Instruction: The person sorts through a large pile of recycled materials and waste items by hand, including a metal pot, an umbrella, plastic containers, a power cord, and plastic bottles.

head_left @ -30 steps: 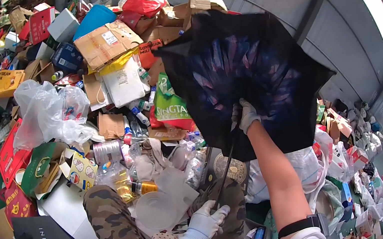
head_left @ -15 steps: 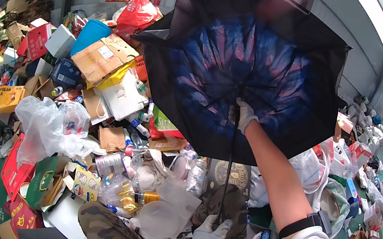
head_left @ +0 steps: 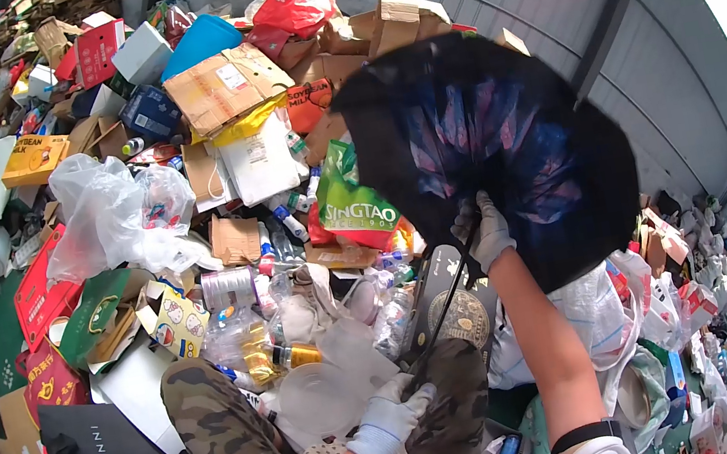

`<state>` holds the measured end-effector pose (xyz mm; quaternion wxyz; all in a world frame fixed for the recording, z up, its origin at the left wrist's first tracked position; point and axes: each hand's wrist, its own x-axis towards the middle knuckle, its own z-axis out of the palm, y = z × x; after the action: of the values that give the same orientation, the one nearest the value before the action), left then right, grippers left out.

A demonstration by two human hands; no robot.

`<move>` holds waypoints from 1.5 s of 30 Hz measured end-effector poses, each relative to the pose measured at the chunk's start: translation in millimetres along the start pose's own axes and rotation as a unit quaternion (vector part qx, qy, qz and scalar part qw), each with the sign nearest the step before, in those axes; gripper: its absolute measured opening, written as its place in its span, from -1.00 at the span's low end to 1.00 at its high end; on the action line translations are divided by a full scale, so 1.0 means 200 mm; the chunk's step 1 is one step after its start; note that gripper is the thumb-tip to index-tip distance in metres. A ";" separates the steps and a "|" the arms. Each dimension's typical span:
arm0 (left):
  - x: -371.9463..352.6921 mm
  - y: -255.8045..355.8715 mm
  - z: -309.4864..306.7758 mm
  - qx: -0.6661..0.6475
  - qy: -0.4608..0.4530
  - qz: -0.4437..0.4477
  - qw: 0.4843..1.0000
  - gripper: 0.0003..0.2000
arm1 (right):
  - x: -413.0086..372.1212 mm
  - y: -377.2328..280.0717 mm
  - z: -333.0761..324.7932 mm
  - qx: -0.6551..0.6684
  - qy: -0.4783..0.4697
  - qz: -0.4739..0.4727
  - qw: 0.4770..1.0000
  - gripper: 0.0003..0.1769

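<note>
The black umbrella (head_left: 494,147) stood half-open above the rubbish heap (head_left: 225,87), right of centre; the gloved right hand (head_left: 486,230) was closed round its shaft just under the canopy; the gloved left hand (head_left: 393,414) gripped its lower end, beside the camouflage knee (head_left: 212,416).

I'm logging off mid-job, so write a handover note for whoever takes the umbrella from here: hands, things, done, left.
Left hand: closed on the lower end of the umbrella shaft.
Right hand: gripping the shaft just under the canopy.
Umbrella: held up over the cardboard heap, canopy half folded.
Done: it is clear of the heap.
Left: canopy neither fully open nor collapsed; probably finish folding.
</note>
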<state>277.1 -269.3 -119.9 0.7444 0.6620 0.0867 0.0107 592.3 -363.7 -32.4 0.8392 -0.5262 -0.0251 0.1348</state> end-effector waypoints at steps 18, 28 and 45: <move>0.42 -0.17 -0.17 -0.454 0.194 0.075 0.866 -0.78 | -0.80 0.94 0.15 -0.209 -0.125 0.043 0.969 -0.76; 0.29 0.00 -0.32 -0.152 0.084 0.059 0.983 -0.79 | -0.98 0.94 0.15 -0.249 -0.176 0.015 0.952 -0.38; 0.26 -0.20 -0.23 -0.093 0.226 0.226 0.943 -0.78 | -1.32 0.18 -0.15 -0.512 -0.056 0.002 0.857 -0.24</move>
<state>318.1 -221.4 -170.3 0.7417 0.5721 0.0994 0.3356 337.0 -441.5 -51.8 0.4486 -0.8731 -0.1367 0.1336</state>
